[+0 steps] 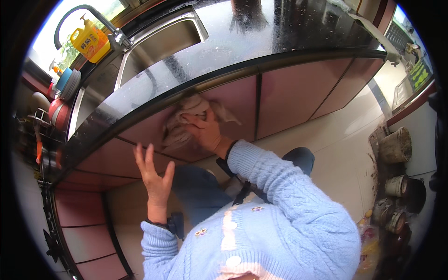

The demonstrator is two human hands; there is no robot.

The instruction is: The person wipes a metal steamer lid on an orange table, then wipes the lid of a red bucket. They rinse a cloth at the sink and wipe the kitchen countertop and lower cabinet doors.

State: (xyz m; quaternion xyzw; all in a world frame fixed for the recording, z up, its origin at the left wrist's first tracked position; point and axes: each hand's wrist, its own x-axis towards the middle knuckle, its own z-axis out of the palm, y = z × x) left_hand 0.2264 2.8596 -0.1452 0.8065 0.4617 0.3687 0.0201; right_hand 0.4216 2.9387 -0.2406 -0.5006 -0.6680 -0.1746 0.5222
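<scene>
My right hand (206, 132) presses a crumpled pale cloth (196, 105) flat against a pink cabinet door (238, 94) below the counter edge. The cloth spreads out on both sides of the fingers, and its left part is blurred. My left hand (154, 178) is raised in the air to the left, its fingers apart and nothing in it. It appears in front of the lower cabinet doors (108, 157), apart from them as far as I can tell.
Above the doors runs a wet-looking black countertop (241, 45) with a steel sink (168, 38) and faucet (120, 38). A yellow pump bottle (91, 42) and stacked bowls (70, 82) stand by the sink. Several dirty pots (395, 145) line the wall at right.
</scene>
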